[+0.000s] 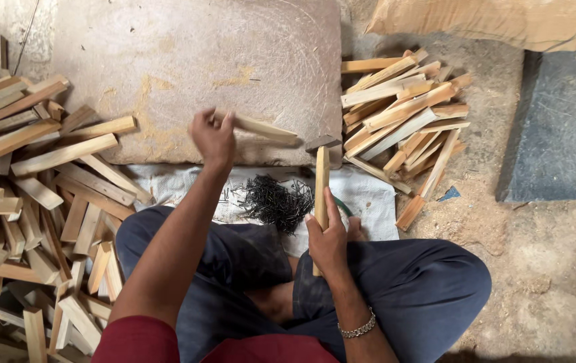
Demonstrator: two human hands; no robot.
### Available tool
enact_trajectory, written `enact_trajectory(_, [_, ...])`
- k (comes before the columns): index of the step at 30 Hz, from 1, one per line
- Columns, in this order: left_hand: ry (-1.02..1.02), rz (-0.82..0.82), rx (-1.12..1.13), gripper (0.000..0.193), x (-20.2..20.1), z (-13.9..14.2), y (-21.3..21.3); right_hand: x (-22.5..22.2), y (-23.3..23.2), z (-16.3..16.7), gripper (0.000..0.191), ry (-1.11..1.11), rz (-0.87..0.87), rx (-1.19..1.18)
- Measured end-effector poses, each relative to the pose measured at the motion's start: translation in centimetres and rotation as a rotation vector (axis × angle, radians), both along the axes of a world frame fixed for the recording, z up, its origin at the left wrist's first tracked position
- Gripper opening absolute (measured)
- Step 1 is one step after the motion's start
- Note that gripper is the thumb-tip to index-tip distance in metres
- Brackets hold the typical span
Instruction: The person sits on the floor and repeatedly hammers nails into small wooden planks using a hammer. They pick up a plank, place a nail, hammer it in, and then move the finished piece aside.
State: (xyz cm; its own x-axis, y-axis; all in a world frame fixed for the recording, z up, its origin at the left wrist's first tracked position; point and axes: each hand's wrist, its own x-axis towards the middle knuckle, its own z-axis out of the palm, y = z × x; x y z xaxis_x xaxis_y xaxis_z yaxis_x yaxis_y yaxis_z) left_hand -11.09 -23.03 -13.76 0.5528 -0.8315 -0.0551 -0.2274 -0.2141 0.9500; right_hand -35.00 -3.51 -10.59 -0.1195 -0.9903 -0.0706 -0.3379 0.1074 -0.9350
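My left hand (212,138) is closed around one end of a pale wooden stick (267,128) that lies across the front of a flat stone slab (187,60). My right hand (329,236) grips the wooden handle of a hammer (321,176), held upright over my lap, its dark metal head (322,142) at the slab's front edge. A heap of small dark nails (276,199) lies on a white sack (368,198) between my hands, just in front of my crossed legs.
A large pile of cut wooden sticks (25,202) spreads along the left side. A smaller stack of sticks (405,114) lies right of the slab. A dark grey slab (560,121) sits at far right on dusty ground, and a tan sack (503,20) at top right.
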Motion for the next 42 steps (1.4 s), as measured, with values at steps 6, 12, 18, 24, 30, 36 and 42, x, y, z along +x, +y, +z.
enact_trajectory(6, [-0.375,-0.051,0.336,0.052,1.4,-1.4,4.7,0.5,-0.4,1.3,0.071,0.014,-0.015,0.077])
enact_trajectory(12, [-0.922,-0.541,0.038,0.036,-0.8,-1.8,3.8,0.7,-0.5,1.7,0.073,0.014,-0.018,0.197])
enact_trajectory(18, [-0.986,-0.539,-0.025,0.018,-2.6,-3.2,1.4,0.3,-0.3,0.9,0.071,0.095,0.025,0.063])
enact_trajectory(24, [-0.904,-0.947,0.138,0.011,-4.3,-3.7,8.4,0.4,-0.4,0.9,0.072,0.151,0.035,0.056])
enact_trajectory(30, [-0.857,-1.092,-0.269,0.02,-4.4,-3.7,14.5,0.9,-2.2,1.8,0.073,0.331,0.013,0.052])
enact_trajectory(36, [-0.706,-1.028,-0.287,0.011,-3.9,-3.5,13.5,1.6,-4.3,3.0,0.074,0.42,0.031,0.136])
enact_trajectory(42, [-0.554,-1.001,-0.333,0.015,-4.0,-2.5,14.4,-0.3,-2.3,3.8,0.073,0.387,0.076,0.169])
